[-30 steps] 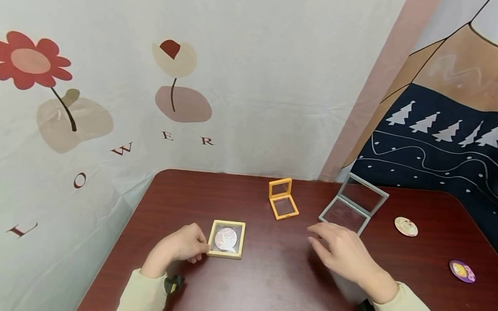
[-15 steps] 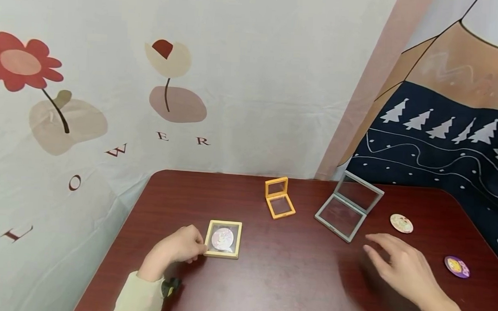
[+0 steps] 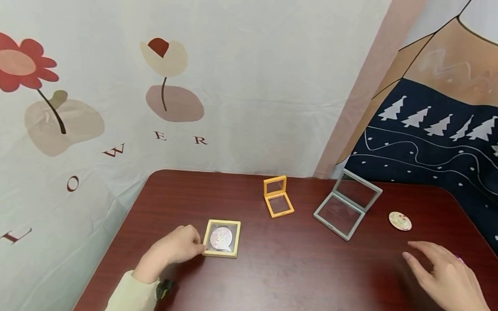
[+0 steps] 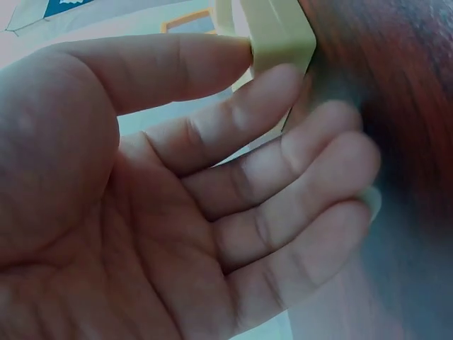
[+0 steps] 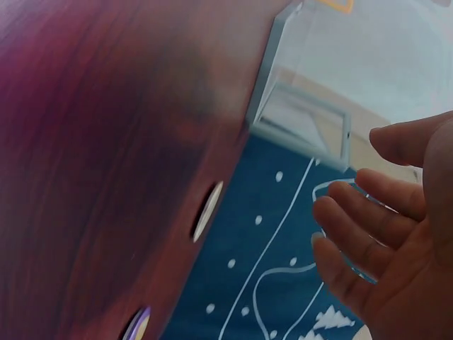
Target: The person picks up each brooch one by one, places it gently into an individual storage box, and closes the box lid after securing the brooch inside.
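In the head view, my left hand (image 3: pixel 174 249) pinches the lower left corner of a pale yellow square display case (image 3: pixel 238 238). A round pinkish badge (image 3: pixel 221 238) shows behind its clear window. The left wrist view has the thumb and index fingertip against the case's corner (image 4: pixel 283 35), with the other fingers loosely bent. At the right, my right hand (image 3: pixel 450 280) hovers over the table, fingers apart and holding nothing. It hides most of a purple round badge, whose edge (image 5: pixel 138 324) shows in the right wrist view. A cream round badge (image 3: pixel 400 221) lies just beyond this hand.
A small orange display case (image 3: pixel 282 214) stands unfolded at the back middle. To its right is a larger grey display case (image 3: pixel 349 201), also unfolded. All are on a dark red-brown table (image 3: pixel 293 278), with a printed cloth (image 3: pixel 256 81) hanging behind.
My right hand has moved right, away from the grey case and over the purple badge. The left hand keeps its hold on the pale yellow case. The view has shifted slightly.
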The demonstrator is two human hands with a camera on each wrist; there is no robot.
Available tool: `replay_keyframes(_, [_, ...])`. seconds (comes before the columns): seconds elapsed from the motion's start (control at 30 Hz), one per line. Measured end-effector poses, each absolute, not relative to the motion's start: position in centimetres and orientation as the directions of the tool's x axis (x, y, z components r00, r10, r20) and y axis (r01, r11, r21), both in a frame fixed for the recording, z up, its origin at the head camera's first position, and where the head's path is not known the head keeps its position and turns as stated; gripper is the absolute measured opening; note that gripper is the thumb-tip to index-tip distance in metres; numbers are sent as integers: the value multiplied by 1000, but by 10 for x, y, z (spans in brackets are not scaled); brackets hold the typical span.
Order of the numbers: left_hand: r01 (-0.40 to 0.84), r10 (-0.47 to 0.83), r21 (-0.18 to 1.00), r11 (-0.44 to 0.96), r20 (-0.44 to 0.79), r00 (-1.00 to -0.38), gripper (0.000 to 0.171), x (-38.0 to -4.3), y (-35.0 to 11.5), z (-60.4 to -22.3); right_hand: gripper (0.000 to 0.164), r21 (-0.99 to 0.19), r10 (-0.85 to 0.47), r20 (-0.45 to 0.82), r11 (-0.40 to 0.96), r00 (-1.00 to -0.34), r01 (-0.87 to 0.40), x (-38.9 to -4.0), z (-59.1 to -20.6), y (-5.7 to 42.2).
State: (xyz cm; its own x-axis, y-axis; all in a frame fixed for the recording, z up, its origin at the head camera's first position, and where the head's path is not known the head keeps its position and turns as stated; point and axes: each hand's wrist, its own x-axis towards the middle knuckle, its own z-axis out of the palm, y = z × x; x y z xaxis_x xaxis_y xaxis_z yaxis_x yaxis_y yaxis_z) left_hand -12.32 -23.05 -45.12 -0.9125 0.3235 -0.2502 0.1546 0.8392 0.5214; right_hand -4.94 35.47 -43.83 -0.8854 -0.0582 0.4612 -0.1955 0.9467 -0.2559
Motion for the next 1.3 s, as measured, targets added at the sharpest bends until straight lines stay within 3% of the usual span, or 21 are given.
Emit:
replay_keyframes(0.2, [119, 225, 482, 868, -167, -960, 46, -120, -210, -422, 36, -273, 41, 394, 959, -918, -74, -44, -436, 374])
replay_keyframes(0.3, [122, 189, 470, 874, -98, -977, 37, -124, -200, -416, 38, -273, 86, 374, 962, -924, -21, -43, -436, 382])
replay_keyframes(0.47, [151, 165, 467, 872, 11, -986, 13, -135, -180, -409, 41, -290, 114, 381, 957, -918, -1, -44, -440, 397])
replay_keyframes(0.7, [201, 161, 428, 881, 128, -979, 11, -149, -150, -406, 51, -308, 142, 353, 951, -925, 28, -46, -443, 413])
replay_keyframes(0.93, [241, 196, 424, 873, 148, -969, 15, -162, -129, -405, 66, -285, 117, 353, 958, -928, 12, -51, -450, 426])
replay_keyframes(1.3, [226, 224, 403, 887, 53, -973, 31, -182, -102, -407, 82, -215, 170, 185, 968, -968, 129, -62, -457, 446])
